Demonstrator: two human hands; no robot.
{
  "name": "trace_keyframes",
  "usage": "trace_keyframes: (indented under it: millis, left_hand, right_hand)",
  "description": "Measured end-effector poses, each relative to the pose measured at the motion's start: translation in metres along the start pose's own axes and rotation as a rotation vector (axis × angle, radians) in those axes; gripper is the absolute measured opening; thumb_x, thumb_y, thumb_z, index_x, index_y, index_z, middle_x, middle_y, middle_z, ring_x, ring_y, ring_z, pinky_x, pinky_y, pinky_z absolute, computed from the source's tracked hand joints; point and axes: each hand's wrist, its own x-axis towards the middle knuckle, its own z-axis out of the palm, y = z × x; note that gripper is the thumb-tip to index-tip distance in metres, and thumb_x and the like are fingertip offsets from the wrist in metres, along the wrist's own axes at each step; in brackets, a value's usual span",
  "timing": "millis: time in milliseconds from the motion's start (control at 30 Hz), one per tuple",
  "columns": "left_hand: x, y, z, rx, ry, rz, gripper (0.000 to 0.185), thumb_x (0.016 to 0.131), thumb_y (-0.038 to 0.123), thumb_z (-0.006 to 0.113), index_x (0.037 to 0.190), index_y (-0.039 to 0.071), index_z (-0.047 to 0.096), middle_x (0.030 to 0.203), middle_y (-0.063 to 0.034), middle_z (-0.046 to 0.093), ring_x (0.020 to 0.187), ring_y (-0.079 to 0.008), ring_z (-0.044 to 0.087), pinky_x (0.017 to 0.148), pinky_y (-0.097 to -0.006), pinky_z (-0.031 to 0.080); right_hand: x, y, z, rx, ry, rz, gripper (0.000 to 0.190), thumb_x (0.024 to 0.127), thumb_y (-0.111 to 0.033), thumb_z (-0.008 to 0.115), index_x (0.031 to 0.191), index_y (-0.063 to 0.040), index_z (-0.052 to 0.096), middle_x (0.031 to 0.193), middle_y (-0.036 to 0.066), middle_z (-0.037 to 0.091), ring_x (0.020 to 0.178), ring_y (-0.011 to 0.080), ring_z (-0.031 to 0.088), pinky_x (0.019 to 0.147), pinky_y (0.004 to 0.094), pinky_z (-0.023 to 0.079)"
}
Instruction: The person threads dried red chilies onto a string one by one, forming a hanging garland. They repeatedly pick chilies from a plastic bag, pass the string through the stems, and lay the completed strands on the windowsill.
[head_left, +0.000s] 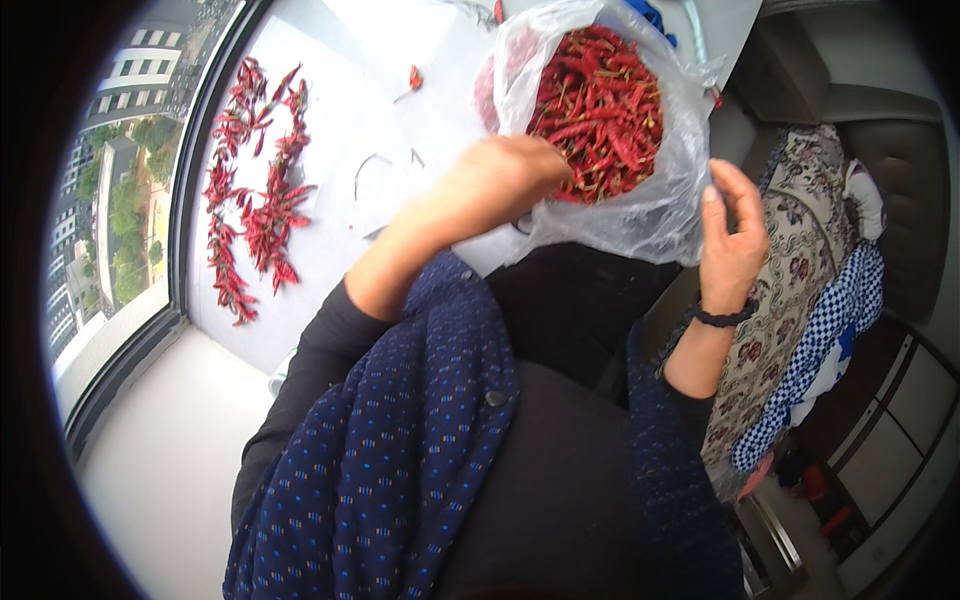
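Observation:
A clear plastic bag (679, 214) full of dried red chili peppers (600, 112) stands with its mouth open at the table's near edge. My left hand (517, 169), slightly blurred, reaches over the bag's left side; its fingertips are at the chilies and partly hidden, so a grip on one cannot be made out. Beside the bag's right edge is my right hand (735, 217), thumb and index finger apart, with a black band on the wrist. Strings of red chilies (281, 199) lie on the white table (337, 247) near the window.
A single chili (414, 77) and thin dark stem-like pieces (367, 169) lie on the table. A blue item (654, 19) is behind the bag. The window frame (184, 150) borders the left; a sofa with a floral cover (787, 277) and a blue-and-white checked cloth (847, 300) is at right.

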Motion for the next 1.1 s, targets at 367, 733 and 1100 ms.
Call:
trace_keyframes:
  millis: [367, 733, 1100]
  left_hand:
    - [-0.178, -0.059, -0.059, 0.371, 0.216, -1.087, 0.022, 0.085, 0.024, 0.065, 0.092, 0.004, 0.061, 0.089, -0.0155, 0.066, 0.083, -0.0326, 0.064, 0.074, -0.0407, 0.049]
    - [-0.198, -0.067, 0.054, 0.495, 0.052, -0.643, 0.007, 0.078, 0.011, 0.053, 0.084, 0.008, 0.055, 0.086, -0.0109, 0.056, 0.085, -0.0291, 0.056, 0.074, -0.0395, 0.047]
    - [-0.198, -0.066, 0.011, 0.119, 0.063, -0.777, 0.018, 0.079, 0.021, 0.067, 0.094, 0.011, 0.062, 0.092, -0.0097, 0.062, 0.091, -0.0296, 0.061, 0.076, -0.0396, 0.049]
  right_hand:
    - [-0.003, -0.038, 0.006, 0.195, 0.123, -0.253, 0.015, 0.092, -0.004, 0.057, 0.103, 0.003, 0.063, 0.094, 0.013, 0.067, 0.089, 0.0181, 0.063, 0.083, 0.0294, 0.049]
    - [-0.025, -0.016, 0.008, 0.211, -0.158, -0.06, 0.017, 0.093, -0.006, 0.056, 0.107, 0.002, 0.062, 0.095, 0.01, 0.067, 0.081, 0.0157, 0.063, 0.073, 0.0264, 0.05]
    - [-0.069, -0.067, 0.081, 0.141, -0.801, -0.545, 0.018, 0.079, 0.002, 0.067, 0.096, -0.003, 0.065, 0.087, 0.011, 0.066, 0.077, 0.028, 0.064, 0.068, 0.0338, 0.051]
